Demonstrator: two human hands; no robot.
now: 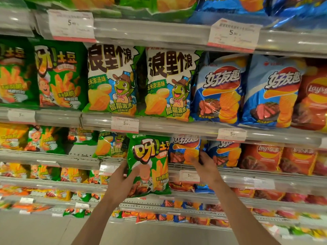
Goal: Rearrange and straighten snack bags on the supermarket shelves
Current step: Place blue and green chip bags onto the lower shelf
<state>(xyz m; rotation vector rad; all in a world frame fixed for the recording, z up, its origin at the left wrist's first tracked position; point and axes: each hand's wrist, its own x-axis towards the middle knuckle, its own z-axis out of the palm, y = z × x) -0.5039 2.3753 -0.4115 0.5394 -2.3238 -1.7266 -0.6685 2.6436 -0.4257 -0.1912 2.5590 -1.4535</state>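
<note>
Green fries bag (148,163) upright, glossy, gripped by left hand (122,181).

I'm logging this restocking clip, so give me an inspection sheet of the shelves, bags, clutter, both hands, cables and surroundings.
Surface: tiered supermarket shelves with clear price rails.
Job's things: green fries bag held upright in front of the shelves; blue steak-crisp bags on the third shelf.
Clutter: small bags lying askew on the lowest shelves.
Grips: left hand holds the green bag's left edge, thumb across its front; right hand reaches between two blue bags, what it grips is hidden.
Cables: nothing seen.
Surroundings: price tags; pale floor below.
</note>
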